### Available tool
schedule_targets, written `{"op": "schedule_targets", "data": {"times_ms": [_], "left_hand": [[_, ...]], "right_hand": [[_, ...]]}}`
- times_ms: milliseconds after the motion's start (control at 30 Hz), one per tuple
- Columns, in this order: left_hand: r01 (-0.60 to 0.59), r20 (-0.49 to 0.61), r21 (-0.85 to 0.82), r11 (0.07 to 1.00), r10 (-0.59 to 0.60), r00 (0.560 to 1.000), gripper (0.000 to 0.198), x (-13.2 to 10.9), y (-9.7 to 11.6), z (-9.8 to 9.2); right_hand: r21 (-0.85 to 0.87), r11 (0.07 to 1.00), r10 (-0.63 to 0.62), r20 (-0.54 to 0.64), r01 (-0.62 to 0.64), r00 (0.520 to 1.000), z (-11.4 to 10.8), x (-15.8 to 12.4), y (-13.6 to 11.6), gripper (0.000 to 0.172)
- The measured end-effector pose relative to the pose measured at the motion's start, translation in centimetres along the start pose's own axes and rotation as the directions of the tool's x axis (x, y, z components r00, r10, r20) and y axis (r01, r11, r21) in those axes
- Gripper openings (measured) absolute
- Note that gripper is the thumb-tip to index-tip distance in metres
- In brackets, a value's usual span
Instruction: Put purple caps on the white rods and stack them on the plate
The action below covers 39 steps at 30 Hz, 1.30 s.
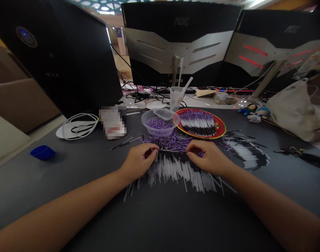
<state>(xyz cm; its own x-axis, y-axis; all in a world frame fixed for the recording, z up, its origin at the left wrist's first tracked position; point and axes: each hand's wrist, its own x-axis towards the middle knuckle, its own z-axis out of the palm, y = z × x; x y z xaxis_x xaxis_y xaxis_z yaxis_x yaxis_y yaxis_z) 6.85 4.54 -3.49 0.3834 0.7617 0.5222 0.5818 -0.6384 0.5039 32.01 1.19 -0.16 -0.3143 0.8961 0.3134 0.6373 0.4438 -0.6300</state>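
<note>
Bare forearms (pixel 57 210) reach over the bench (pixel 57 178); left hand (pixel 138 162) and right hand (pixel 208 158) pinch, fingers curled, at a row of thin sticks (pixel 172 171).

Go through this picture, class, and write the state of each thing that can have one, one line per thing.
Left hand: curled at the pile's upper edge
Right hand: curled at the same edge
White-and-black rod pile: fanned out flat
Clear plastic bowl: holding purple rods
Red plate: loaded with rods laid side by side
Plastic cup: upright, straw inside
Right monitor: red lights glowing on its back
</note>
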Motion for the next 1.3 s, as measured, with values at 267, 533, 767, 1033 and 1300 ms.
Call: {"op": "schedule_targets", "data": {"times_ms": [267,533,767,1033,1300], "left_hand": [[-0.246,0.064,0.062,0.967,0.242,0.968,0.023,-0.7,0.8,-0.1],[-0.49,0.201,0.076,0.868,0.468,0.861,0.028,-1.7,2.7,-0.2],[-0.393,0.224,0.303,0.868,0.336,0.915,0.024,-0.6,2.6,-1.1],[-0.003,0.315,0.577,0.817,-0.219,0.923,0.034,0.8,0.2,-1.3],[0.049,0.336,0.56,0.827,-0.281,0.899,0.028,1.0,0.4,-0.9]], "right_hand": [[-0.204,0.978,-0.007,0.217,0.053,0.976,1.2,-1.0,-1.7,0.012],[-0.166,0.977,-0.077,0.292,0.13,0.953,1.8,-1.2,-3.3,0.026],[-0.135,0.985,-0.086,0.174,0.11,0.981,1.2,-0.5,-2.3,0.026],[-0.366,0.836,0.28,-0.357,-0.409,0.891,-4.3,6.2,7.5,0.034],[-0.484,0.723,0.32,-0.399,-0.493,0.86,-6.0,10.4,13.1,0.031]]}}
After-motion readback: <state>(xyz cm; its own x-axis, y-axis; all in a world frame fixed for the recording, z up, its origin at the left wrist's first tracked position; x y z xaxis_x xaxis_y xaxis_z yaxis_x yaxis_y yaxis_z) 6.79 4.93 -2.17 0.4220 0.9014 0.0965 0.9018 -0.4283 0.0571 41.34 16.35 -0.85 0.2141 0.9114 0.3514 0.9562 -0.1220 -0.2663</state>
